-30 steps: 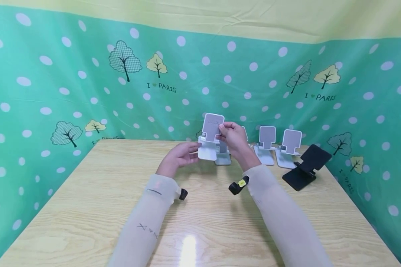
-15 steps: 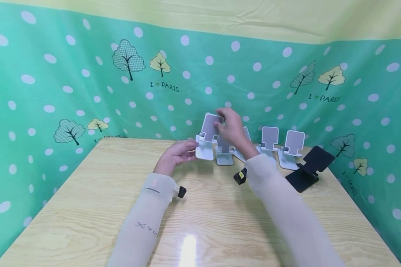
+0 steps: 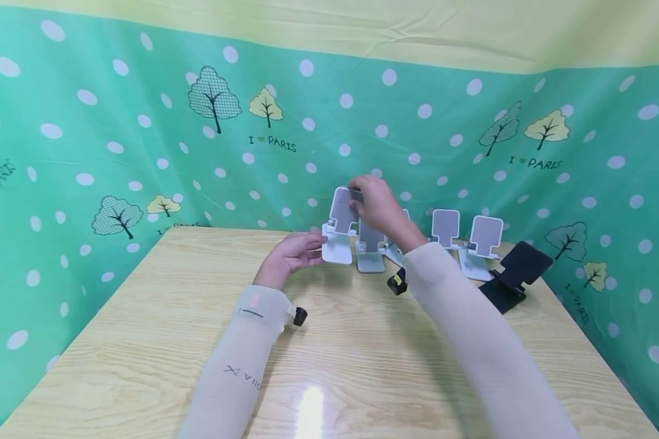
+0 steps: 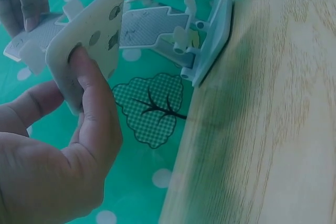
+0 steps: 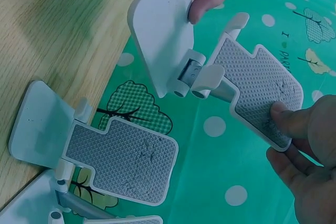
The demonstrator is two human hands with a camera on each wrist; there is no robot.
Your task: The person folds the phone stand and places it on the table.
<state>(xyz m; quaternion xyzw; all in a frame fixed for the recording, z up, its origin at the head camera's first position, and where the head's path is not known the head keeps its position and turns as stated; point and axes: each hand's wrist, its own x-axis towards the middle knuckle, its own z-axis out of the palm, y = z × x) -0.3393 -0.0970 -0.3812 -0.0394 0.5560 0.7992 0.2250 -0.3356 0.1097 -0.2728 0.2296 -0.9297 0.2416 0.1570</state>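
Observation:
A white folding phone stand (image 3: 337, 247) with a grey textured pad is held up over the far side of the table. My left hand (image 3: 293, 255) pinches its flat base, with the thumb and fingers on opposite faces in the left wrist view. On the upper plate, my right hand (image 5: 315, 145) grips the outer end, thumb on the grey pad and fingers behind. Between base and plate, the hinge (image 5: 191, 74) shows in the right wrist view. Close behind the held stand, another white phone stand (image 3: 370, 262) stands unfolded on the table.
More white phone stands (image 3: 445, 228) (image 3: 486, 236) stand in a row along the back edge. At the right end is a black phone stand (image 3: 524, 265). The wooden table (image 3: 143, 341) meets a green dotted curtain (image 3: 285, 195) behind.
My right hand has shifted from the side of the upper plate up to its top end, and the plate leans back a little more. My left hand keeps its hold on the base.

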